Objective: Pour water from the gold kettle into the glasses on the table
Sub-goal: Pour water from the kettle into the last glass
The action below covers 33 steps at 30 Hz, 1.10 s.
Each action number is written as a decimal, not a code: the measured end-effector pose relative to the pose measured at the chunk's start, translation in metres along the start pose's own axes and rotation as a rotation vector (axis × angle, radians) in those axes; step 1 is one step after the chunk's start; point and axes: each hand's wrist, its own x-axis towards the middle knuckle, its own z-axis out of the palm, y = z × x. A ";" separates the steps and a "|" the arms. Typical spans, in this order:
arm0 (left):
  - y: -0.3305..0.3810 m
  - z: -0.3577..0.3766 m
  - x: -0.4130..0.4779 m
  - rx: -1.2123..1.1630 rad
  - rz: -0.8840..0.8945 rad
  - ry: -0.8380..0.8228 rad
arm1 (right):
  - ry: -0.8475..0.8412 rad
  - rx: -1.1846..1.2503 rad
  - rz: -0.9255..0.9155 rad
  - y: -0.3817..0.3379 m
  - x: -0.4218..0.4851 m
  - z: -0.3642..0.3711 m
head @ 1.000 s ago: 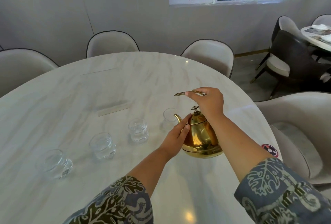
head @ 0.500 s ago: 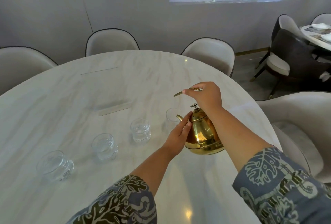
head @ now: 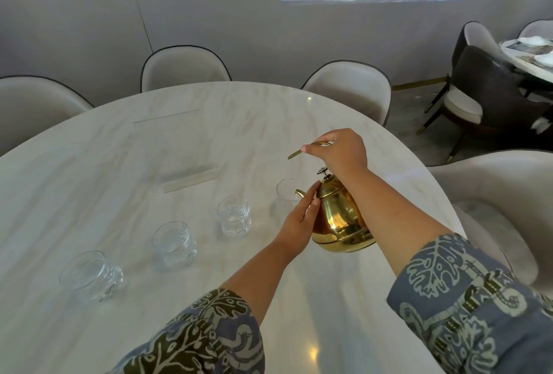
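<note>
The gold kettle (head: 339, 221) hangs tilted above the white marble table (head: 104, 170), its spout over the rightmost glass (head: 287, 192). My right hand (head: 341, 152) is closed on the kettle's thin handle from above. My left hand (head: 299, 224) lies flat with straight fingers against the kettle's left side, just under the spout. Three more clear glasses stand in a diagonal row to the left: one (head: 234, 221), another (head: 174, 243) and the nearest (head: 91, 275). Whether water is running from the spout, I cannot tell.
A pale flat strip (head: 190, 178) lies on the table behind the glasses. Cream chairs (head: 182, 69) ring the far edge and one (head: 505, 191) stands close on the right. A dark chair (head: 490, 95) and a second laid table (head: 532, 56) are at the far right.
The kettle has risen and tipped further toward the rightmost glass, with my right hand lifting the handle. My left hand stayed against its side.
</note>
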 end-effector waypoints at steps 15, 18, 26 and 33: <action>0.000 0.003 0.001 -0.068 -0.003 0.015 | -0.032 -0.065 -0.066 -0.007 0.001 -0.002; 0.001 0.004 -0.001 -0.096 -0.005 0.020 | -0.044 -0.071 -0.058 -0.007 0.001 -0.002; 0.004 0.006 -0.003 -0.103 0.007 0.033 | -0.054 -0.079 -0.054 -0.009 0.000 -0.003; 0.006 0.006 -0.002 -0.130 0.006 0.048 | -0.053 -0.106 -0.070 -0.012 0.001 -0.003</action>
